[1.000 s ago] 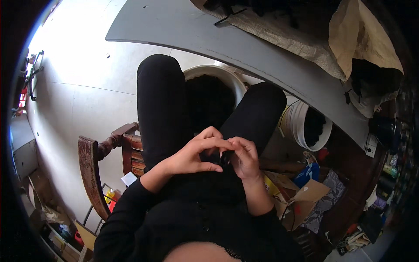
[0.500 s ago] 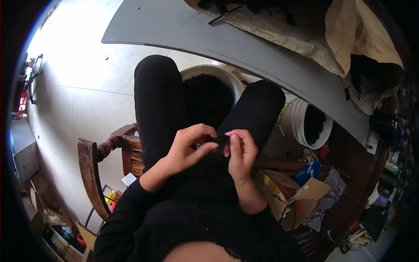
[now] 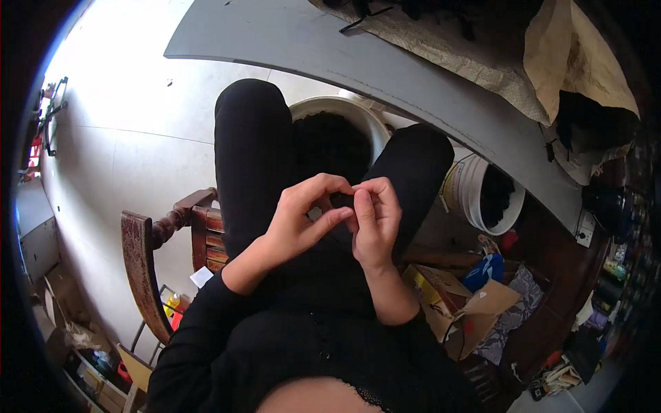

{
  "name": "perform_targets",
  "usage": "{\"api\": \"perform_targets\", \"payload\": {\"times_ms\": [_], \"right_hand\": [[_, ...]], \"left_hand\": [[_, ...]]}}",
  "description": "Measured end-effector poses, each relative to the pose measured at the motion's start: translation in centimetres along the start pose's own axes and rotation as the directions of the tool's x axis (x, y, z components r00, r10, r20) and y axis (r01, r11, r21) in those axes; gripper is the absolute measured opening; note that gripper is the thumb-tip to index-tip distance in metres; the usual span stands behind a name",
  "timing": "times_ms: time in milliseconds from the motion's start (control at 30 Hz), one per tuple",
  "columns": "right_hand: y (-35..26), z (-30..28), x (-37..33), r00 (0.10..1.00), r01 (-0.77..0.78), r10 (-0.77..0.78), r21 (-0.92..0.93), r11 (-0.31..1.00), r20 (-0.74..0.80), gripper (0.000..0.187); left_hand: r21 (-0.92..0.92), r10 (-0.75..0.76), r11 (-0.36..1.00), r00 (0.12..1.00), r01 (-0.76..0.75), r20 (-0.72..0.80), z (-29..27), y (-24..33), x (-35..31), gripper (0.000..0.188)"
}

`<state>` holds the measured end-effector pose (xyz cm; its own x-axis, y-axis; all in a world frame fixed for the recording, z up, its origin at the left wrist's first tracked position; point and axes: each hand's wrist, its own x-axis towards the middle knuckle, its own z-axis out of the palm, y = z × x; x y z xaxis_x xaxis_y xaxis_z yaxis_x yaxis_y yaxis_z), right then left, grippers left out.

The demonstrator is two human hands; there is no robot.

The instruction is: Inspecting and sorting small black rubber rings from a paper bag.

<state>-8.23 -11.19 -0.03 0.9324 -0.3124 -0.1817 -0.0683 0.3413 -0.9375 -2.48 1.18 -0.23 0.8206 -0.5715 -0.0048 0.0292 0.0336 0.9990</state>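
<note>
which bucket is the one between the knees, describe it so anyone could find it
Start at the long grey table curving across the top. Just below its edge, between the person's black-clad knees, stands a round white bucket filled with dark material. Unlike the other white bucket further right, it sits directly above the two hands.

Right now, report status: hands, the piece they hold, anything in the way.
Left hand and right hand meet fingertip to fingertip over the lap. Small dark piece pinched between, mostly hidden. White bucket beyond the knees.
</note>
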Motion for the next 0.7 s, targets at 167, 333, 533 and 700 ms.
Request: {"api": "perform_targets", "payload": {"times_ms": [167, 333, 533, 700], "right_hand": [[0.7, 0.4, 0.2, 0.971, 0.228, -0.240, -0.269, 0.936, -0.009, 0.010], [0.2, 0.9, 1.0, 0.946, 0.307, -0.318, -0.477, 0.823, 0.061, 0.015], [-2.0, 0.1, 6.8, 0.875, 0.478, -0.439, -0.510, 0.715, 0.204, 0.016], [-4.2, 1.5, 18.1, 0.565, 0.599, -0.761, -0.793, 0.114, 0.317, 0.021]], "left_hand": [[-0.217, 0.007, 0.976, 0.997, -0.023, -0.073, 0.5, -0.6, -0.4, 0.015], [-0.510, -0.130, 0.856, 0.990, 0.080, -0.062, 0.3, -0.6, -0.4, 0.015], [-0.516, -0.146, 0.852, 0.986, 0.085, -0.078, -0.7, -0.1, 0.0, 0.014], [-0.529, -0.235, 0.826, 0.972, 0.195, -0.009, -1.5, -0.4, -0.5, 0.015]]}}
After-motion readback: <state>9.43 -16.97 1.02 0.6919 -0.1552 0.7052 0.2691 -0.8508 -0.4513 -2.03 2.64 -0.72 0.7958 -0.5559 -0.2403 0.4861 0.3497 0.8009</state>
